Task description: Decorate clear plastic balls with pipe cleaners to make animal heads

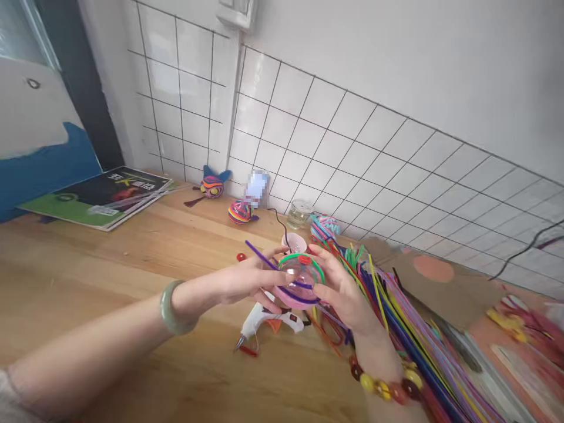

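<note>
1. Holding the cup (293, 301) up in front, between both hands, seemingly lifted off the table (132, 276); likely raised to let fingers reach round from either side.
2. With the left hand (251, 285), grasping the purple stem (259, 251) against the near side of the cup, fingers spread and bent; probably pressing to make it follow the curve. Cannot tell exactly which fingertips bear on it.
3. With the right hand (346, 291), gripping the opposite side, thumb in front and fingers beyond; presumably bracing against the left hand's push.
4. Around the rim, bent into an arc: the green stem (288, 257), with a red piece (304, 259) at the top, perhaps turned upward to stay clear of both palms.
5. Just below the hands, laid flat with nozzle toward the lower left: the glue gun (258, 315), perhaps put there for quick reach.
6. Along the right, spread lengthwise: the stem bundle (383, 308), likely set there for picking single strands.
7. Near the wall, beyond the hands: the bowl (291, 239), jar (298, 216) and striped ball (240, 212), probably pushed back to free working space.
</note>
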The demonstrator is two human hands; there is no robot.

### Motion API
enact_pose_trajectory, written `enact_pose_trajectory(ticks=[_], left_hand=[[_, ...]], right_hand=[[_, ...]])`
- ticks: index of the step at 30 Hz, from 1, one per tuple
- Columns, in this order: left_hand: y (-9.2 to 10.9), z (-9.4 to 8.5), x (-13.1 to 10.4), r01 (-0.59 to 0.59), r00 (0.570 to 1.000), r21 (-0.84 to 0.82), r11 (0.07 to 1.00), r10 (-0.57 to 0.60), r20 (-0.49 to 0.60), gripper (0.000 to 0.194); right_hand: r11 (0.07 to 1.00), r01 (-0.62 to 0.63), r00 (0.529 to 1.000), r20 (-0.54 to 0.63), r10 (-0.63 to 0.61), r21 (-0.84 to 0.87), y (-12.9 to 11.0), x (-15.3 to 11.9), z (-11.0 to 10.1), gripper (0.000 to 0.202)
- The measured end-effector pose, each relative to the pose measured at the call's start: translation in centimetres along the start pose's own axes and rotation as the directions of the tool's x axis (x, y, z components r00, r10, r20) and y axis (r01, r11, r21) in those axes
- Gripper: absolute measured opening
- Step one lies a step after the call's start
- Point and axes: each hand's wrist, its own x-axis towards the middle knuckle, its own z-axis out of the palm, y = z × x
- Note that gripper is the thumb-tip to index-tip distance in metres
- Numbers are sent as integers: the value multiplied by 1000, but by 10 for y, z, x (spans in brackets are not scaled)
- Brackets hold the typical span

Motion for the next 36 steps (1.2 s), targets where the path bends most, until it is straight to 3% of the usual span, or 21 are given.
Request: enact_pose_trajectory(ticks=[14, 21, 31, 36], left_hand=[[0, 0, 3, 87, 996, -11, 996, -87, 26, 86], [-3, -1, 6, 74, 997, -4, 997, -74, -25, 95], [-5, -3, 4, 35, 999, 58, 998, -35, 9, 94], [-5, -5, 5, -8, 998, 85, 996, 3, 58, 82]], right_hand=[[998, -24, 993, 116, 17, 55, -10, -1, 4, 64], [1000, 13, 996, 94, -14, 11, -10, 0, 6, 64], [999, 26, 994, 107, -24, -21, -13, 0, 9, 62], [999, 38, 997, 72, -36, -20, -12, 0, 9, 62]])
